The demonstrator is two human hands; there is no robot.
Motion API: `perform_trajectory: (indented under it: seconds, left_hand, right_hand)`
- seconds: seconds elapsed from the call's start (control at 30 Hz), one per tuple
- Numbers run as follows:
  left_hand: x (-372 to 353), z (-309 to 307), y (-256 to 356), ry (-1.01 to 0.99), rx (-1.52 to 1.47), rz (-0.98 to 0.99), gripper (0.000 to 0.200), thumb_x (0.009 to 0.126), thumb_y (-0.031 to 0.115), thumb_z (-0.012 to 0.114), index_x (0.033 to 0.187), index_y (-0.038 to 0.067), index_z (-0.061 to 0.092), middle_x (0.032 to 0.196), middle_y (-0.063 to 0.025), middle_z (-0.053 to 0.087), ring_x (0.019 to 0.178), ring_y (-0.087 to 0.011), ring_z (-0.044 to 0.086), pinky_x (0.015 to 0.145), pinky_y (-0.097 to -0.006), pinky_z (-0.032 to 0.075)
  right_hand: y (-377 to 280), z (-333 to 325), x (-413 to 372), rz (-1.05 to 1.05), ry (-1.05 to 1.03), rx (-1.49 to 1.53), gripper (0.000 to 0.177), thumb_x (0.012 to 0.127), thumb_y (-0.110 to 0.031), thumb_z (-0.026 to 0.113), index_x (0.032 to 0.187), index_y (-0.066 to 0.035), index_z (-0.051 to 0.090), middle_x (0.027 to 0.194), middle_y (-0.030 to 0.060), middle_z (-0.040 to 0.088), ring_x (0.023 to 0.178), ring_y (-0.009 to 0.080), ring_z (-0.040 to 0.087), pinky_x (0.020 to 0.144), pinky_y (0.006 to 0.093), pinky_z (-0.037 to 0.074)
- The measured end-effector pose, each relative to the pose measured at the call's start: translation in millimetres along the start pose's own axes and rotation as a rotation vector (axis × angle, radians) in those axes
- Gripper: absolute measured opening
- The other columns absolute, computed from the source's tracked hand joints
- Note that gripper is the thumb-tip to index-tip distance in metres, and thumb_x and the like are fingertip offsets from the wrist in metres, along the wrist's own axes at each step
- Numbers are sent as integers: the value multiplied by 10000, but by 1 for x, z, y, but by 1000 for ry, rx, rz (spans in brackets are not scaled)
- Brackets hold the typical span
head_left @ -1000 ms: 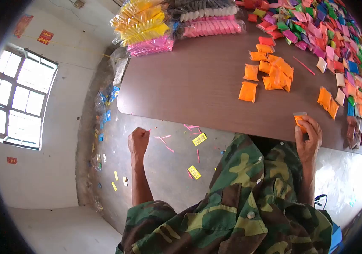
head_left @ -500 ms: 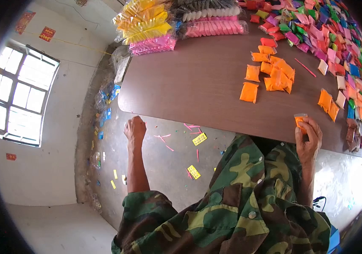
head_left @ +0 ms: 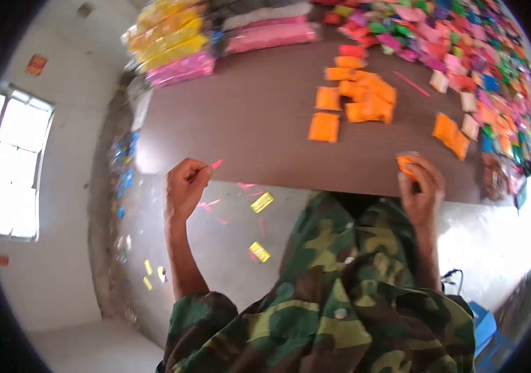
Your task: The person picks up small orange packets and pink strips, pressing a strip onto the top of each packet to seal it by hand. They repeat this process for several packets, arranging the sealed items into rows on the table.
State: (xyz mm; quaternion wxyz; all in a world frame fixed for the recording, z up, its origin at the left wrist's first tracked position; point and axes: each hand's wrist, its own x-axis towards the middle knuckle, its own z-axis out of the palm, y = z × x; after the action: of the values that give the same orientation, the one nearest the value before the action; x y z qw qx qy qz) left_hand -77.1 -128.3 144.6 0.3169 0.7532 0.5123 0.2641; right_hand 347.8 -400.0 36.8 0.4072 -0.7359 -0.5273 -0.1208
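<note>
My left hand [head_left: 184,186] is raised at the near edge of the brown table [head_left: 259,118], fingers pinched on a thin pink strip [head_left: 215,165]. At the table's front edge, my right hand [head_left: 422,189] is closed on a small orange packet [head_left: 406,163]. A loose group of orange packets [head_left: 362,99] lies on the table beyond both hands, and two more orange packets [head_left: 451,135] lie to the right.
Stacked bundles of yellow and pink bags [head_left: 169,43] sit at the table's far left. A big heap of many-coloured packets [head_left: 489,62] covers the right side. Pink strips and yellow cards [head_left: 261,202] litter the concrete floor. A window [head_left: 10,168] is at left.
My left hand rose from beside the table edge and now shows a pink strip pinched in its fingers. The view shifted and blurred. My right hand still holds the orange packet.
</note>
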Motion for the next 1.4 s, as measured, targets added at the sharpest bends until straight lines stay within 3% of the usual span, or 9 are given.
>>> perform_trajectory:
  seconds: [0.17,0.27,0.5,0.6,0.83,0.93,1.03,1.23,1.4]
  left_hand:
    - [-6,131,76,-125,-88,313,99,987,109,776,1047,30,781,794,-63,735,684,-114,661,637,-308,537]
    - [-18,208,129,-187,-140,516,118,974,110,798,1076,51,792,900,-137,776,767,-224,765,698,-360,597]
    - [-25,290,164,-273,7,708,131,985,146,795,1098,79,790,976,-148,794,879,-355,788,752,-411,621]
    - [-15,297,157,-260,18,697,69,990,189,754,1023,134,778,931,-121,786,850,-381,761,704,-485,599]
    - [18,288,170,-307,155,654,158,1015,211,770,1102,86,812,920,-138,781,769,-325,742,693,-384,577]
    - [2,295,185,-423,-23,712,162,1007,219,768,1076,78,808,921,-134,781,787,-324,749,705,-388,578]
    - [5,306,190,-454,68,717,115,1006,216,740,1016,108,776,942,-131,788,830,-375,758,704,-462,593]
    - [21,316,197,-421,180,854,159,1014,219,733,1041,73,791,918,-143,779,840,-349,763,739,-429,593]
    - [28,320,199,-412,163,705,144,1008,202,736,1027,69,787,916,-140,781,832,-324,770,737,-419,591]
  right_hand:
    - [-13,-6,4,57,-4,-54,344,868,-177,861,1176,-60,763,1300,132,756,1217,348,699,1069,494,513]
    - [-13,-7,4,70,-3,-14,350,830,-161,883,1142,-55,765,1279,137,746,1194,369,701,1059,510,526]
    - [-8,-15,0,58,6,78,384,768,-146,905,1122,-75,774,1230,115,731,1176,367,699,1047,505,536]
    - [-8,-17,1,33,25,82,395,768,-172,905,1131,-94,772,1218,92,734,1134,357,701,1017,486,534]
    - [-6,-14,0,75,55,103,323,760,-182,928,1045,-104,799,1174,51,759,1071,312,710,951,454,546]
    - [-7,-11,-2,90,79,106,318,757,-185,927,1041,-114,802,1169,48,761,1041,303,711,923,447,544]
    - [-6,-10,-1,84,100,108,315,752,-181,926,1036,-118,804,1159,49,763,1023,300,713,907,442,543]
    - [-9,-10,4,86,103,76,295,758,-176,917,1026,-120,808,1145,48,763,1025,295,718,904,439,545]
    - [-9,-12,4,69,92,58,298,758,-169,912,1034,-121,811,1124,46,762,1017,291,720,898,434,546]
